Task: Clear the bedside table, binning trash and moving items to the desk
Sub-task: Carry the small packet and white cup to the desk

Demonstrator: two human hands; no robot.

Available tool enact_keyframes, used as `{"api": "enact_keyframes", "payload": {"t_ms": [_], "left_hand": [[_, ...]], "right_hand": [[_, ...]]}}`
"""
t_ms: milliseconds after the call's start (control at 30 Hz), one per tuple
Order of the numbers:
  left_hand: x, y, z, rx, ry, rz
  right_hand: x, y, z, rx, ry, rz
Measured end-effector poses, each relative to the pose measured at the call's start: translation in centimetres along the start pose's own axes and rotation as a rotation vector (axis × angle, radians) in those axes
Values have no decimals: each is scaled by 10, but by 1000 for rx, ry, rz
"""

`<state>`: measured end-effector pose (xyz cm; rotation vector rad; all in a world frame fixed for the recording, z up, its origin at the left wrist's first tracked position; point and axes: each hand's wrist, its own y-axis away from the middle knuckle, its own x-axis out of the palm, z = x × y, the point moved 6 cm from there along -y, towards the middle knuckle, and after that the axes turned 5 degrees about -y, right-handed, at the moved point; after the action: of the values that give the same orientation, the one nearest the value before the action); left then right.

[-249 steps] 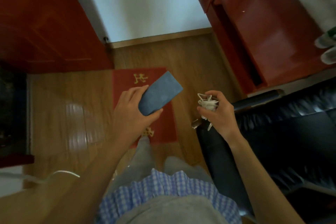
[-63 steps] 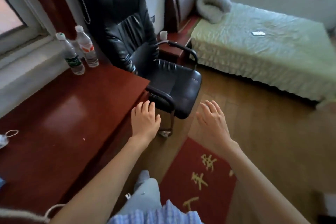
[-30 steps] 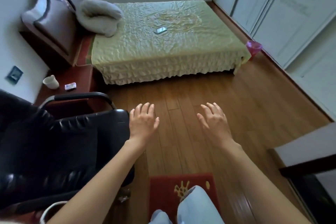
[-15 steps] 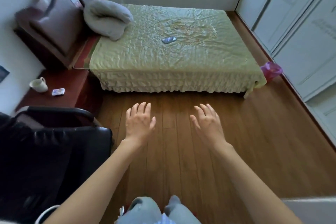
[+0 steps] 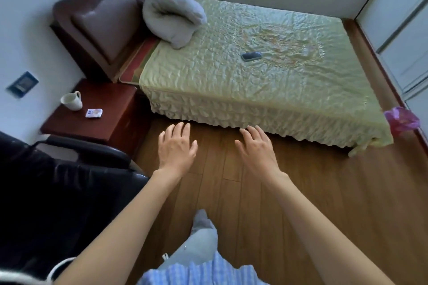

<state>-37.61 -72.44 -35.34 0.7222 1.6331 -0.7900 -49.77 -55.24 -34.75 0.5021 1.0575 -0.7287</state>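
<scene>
The dark red bedside table [image 5: 115,109] stands at the left, between the bed and a black chair. On it sit a white mug [image 5: 71,100] and a small white packet [image 5: 93,112]. My left hand [image 5: 177,147] hovers over the wooden floor to the right of the table, palm down, fingers spread, holding nothing. My right hand [image 5: 256,150] is level with it, further right, also spread and holding nothing. The desk is out of view.
A black leather office chair [image 5: 58,183] fills the lower left, its armrest just in front of the table. The bed [image 5: 254,81] with a green cover carries a phone [image 5: 251,56] and a grey pillow [image 5: 172,19]. A pink bin bag [image 5: 401,120] sits at the right, by white wardrobe doors.
I have let go of the blue item and the white trash, turned away from the desk and moved toward the bed. The bedside table is now closer. Both hands stay spread.
</scene>
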Motion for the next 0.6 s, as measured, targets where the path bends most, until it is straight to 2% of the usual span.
{"api": "enact_keyframes", "payload": {"t_ms": [233,600], "left_hand": [[-4,-95,60,-95,-3,-21],[29,-178,156,-349,15,10]], "right_hand": [[10,-129,54,-109,-2,20],[66,-285,121,-309,58,215]]}}
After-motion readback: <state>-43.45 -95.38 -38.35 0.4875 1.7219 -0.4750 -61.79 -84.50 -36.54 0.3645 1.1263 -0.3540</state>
